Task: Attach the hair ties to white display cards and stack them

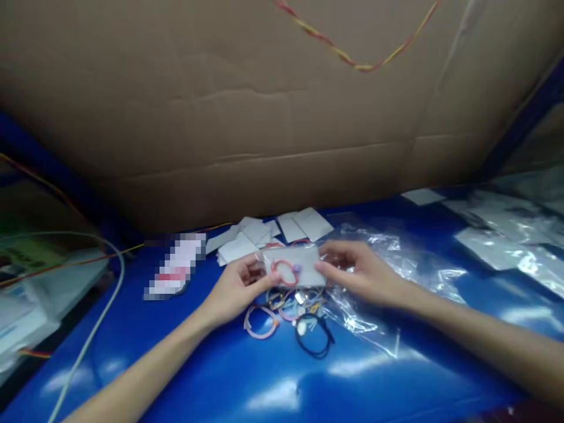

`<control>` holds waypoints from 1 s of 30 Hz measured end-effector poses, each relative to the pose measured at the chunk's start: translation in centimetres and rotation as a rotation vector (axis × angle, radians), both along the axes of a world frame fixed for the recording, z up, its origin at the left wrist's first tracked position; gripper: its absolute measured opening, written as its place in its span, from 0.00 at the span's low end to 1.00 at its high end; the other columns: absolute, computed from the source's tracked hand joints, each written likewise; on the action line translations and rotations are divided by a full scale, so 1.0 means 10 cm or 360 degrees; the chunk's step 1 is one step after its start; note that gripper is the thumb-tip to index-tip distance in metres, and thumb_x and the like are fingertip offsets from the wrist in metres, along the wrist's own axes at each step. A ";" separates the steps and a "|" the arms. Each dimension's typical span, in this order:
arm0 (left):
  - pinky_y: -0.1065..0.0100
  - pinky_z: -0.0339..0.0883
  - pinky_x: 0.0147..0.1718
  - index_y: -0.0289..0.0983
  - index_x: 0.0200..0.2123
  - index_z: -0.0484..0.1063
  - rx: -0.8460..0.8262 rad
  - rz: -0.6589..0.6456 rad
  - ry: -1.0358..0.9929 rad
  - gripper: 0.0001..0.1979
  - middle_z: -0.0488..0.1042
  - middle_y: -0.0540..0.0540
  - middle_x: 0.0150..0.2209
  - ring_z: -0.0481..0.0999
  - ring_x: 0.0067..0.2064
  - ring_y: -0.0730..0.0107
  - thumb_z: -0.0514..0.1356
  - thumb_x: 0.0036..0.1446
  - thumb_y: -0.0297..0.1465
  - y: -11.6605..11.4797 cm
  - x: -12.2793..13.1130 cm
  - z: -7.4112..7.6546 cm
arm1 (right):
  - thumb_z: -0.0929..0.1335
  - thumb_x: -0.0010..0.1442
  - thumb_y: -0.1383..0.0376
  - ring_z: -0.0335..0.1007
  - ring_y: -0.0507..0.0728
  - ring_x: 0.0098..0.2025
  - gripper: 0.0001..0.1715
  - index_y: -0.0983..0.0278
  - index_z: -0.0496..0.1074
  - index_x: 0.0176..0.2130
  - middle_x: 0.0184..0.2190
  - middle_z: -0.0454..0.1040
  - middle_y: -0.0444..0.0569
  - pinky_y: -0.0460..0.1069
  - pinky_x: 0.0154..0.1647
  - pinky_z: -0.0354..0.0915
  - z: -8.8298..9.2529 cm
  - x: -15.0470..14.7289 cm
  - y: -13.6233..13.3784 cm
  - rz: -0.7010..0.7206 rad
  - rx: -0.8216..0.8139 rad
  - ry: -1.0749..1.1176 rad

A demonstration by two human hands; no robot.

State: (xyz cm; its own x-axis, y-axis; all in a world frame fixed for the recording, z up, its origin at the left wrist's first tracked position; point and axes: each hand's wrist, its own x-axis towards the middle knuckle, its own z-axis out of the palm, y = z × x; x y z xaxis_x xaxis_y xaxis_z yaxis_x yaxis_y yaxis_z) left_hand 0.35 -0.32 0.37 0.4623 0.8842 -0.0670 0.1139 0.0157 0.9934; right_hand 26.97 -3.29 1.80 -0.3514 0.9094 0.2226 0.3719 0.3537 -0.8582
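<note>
Between my two hands is a white card (308,264) in what looks like a clear plastic sleeve, with a red hair tie (278,267) bearing a purple bead on its face. My left hand (242,285) pinches its left end, thumb in front. The fingers of my right hand (355,270) are closed on the right end. Just below, on the blue table, lies a small heap of hair ties, among them a pink one (263,336) and a black one (324,352). The card hides part of this heap.
Loose white cards (247,238) lie behind my hands. Clear plastic bags (388,247) spread to the right, with more bagged cards (489,247) beyond. A blurred-out item (178,267) sits at left. A cardboard wall (273,129) closes the back; a twisted wire (363,67) hangs before it.
</note>
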 end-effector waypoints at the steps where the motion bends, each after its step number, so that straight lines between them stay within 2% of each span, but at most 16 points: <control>1: 0.53 0.75 0.55 0.37 0.56 0.75 0.0003 0.0002 -0.0001 0.26 0.84 0.40 0.51 0.83 0.53 0.49 0.72 0.56 0.38 0.00 0.00 0.00 | 0.69 0.67 0.58 0.74 0.56 0.30 0.11 0.64 0.76 0.40 0.31 0.79 0.47 0.47 0.29 0.66 0.00 0.00 0.00 0.0000 -0.0005 0.0004; 5: 0.54 0.75 0.55 0.39 0.54 0.76 0.0044 0.0015 0.0024 0.23 0.84 0.42 0.50 0.83 0.52 0.50 0.71 0.57 0.38 0.00 0.01 0.00 | 0.69 0.67 0.58 0.74 0.56 0.30 0.13 0.65 0.76 0.40 0.30 0.79 0.47 0.48 0.29 0.67 0.00 -0.01 0.00 -0.0013 -0.0008 0.0028; 15: 0.55 0.75 0.53 0.37 0.52 0.77 0.0061 0.0014 0.0012 0.22 0.85 0.40 0.50 0.84 0.51 0.51 0.72 0.56 0.38 0.01 0.00 -0.02 | 0.69 0.67 0.58 0.75 0.57 0.30 0.11 0.64 0.76 0.39 0.30 0.79 0.48 0.49 0.30 0.68 0.02 -0.01 -0.01 -0.0038 -0.0022 0.0022; 22: 0.54 0.76 0.53 0.36 0.52 0.77 0.0064 0.0021 0.0019 0.22 0.85 0.40 0.49 0.84 0.49 0.50 0.72 0.56 0.38 0.01 0.00 -0.02 | 0.67 0.69 0.58 0.74 0.56 0.31 0.13 0.65 0.75 0.42 0.32 0.79 0.47 0.48 0.31 0.66 0.03 0.01 0.01 0.0046 -0.0006 -0.0081; 26: 0.56 0.75 0.52 0.36 0.54 0.76 0.0070 -0.0003 0.0018 0.24 0.85 0.41 0.49 0.84 0.51 0.50 0.71 0.56 0.38 0.00 0.00 -0.02 | 0.68 0.68 0.60 0.69 0.55 0.29 0.13 0.65 0.75 0.33 0.28 0.76 0.45 0.48 0.29 0.60 0.05 0.02 0.02 0.0141 0.0014 -0.0230; 30: 0.58 0.76 0.50 0.37 0.49 0.80 0.0133 0.0009 0.0108 0.18 0.85 0.41 0.48 0.84 0.49 0.51 0.71 0.57 0.38 -0.01 0.00 0.01 | 0.67 0.68 0.60 0.66 0.53 0.27 0.17 0.65 0.75 0.29 0.25 0.74 0.45 0.47 0.28 0.56 0.05 0.03 0.01 0.0207 0.0008 -0.0439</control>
